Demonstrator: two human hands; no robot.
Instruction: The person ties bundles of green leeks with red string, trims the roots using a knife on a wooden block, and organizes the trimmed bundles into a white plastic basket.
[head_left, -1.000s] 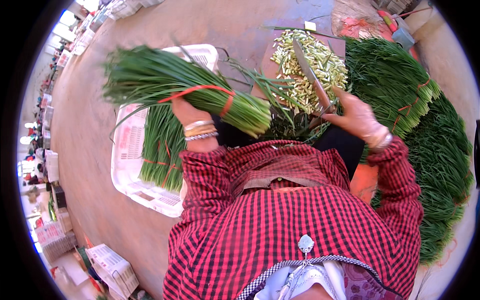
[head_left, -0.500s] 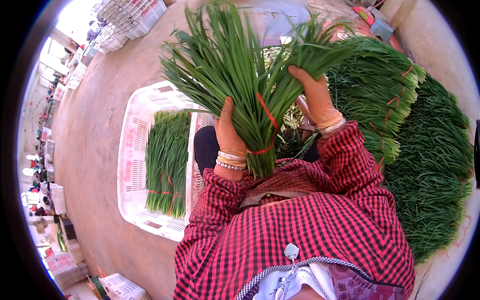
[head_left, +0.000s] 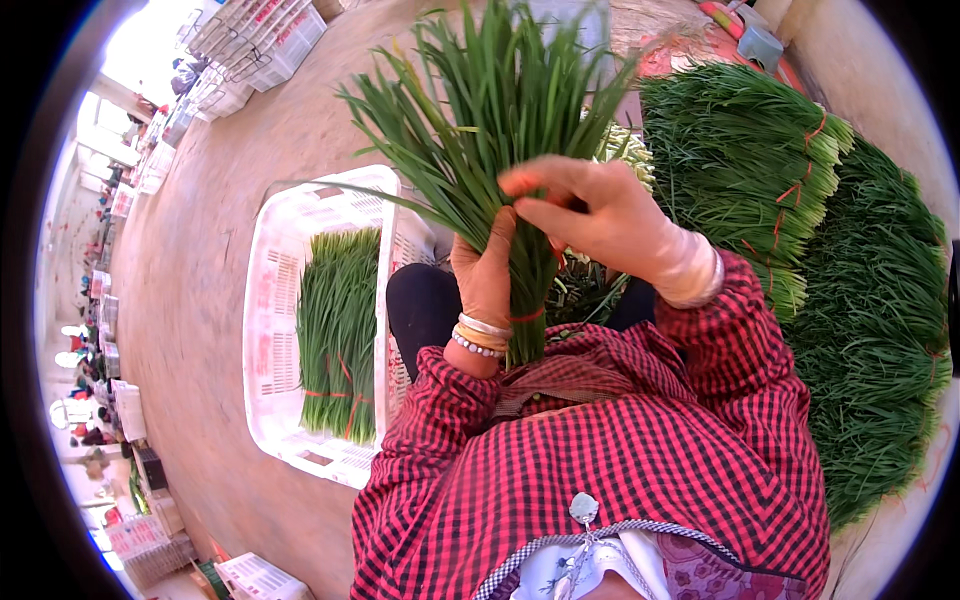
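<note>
A bunch of garlic chives (head_left: 490,110) stands upright in front of my chest, its leaves fanned out at the top. My left hand (head_left: 485,275) is wrapped round the bunch from the left, thumb lying across the leaves. Level with that thumb, my right hand (head_left: 600,210) reaches over the front of the bunch, its fingers curled into a pinch and slightly blurred; whatever they grip is hidden. A red tie (head_left: 527,315) circles the lower stems, and part of it is covered by my right hand. One long stray leaf (head_left: 350,188) sticks out left.
On my left a white plastic crate (head_left: 262,400) holds tied chives (head_left: 340,330). Large piles of tied chives (head_left: 740,170) lie along the right wall. Pale stem trimmings (head_left: 628,150) are on the floor behind the bunch. Stacked crates (head_left: 265,50) stand far left.
My right hand has let go of the spread leaves on the right and come in to the middle, close to my left thumb. The fanned leaves have drawn together.
</note>
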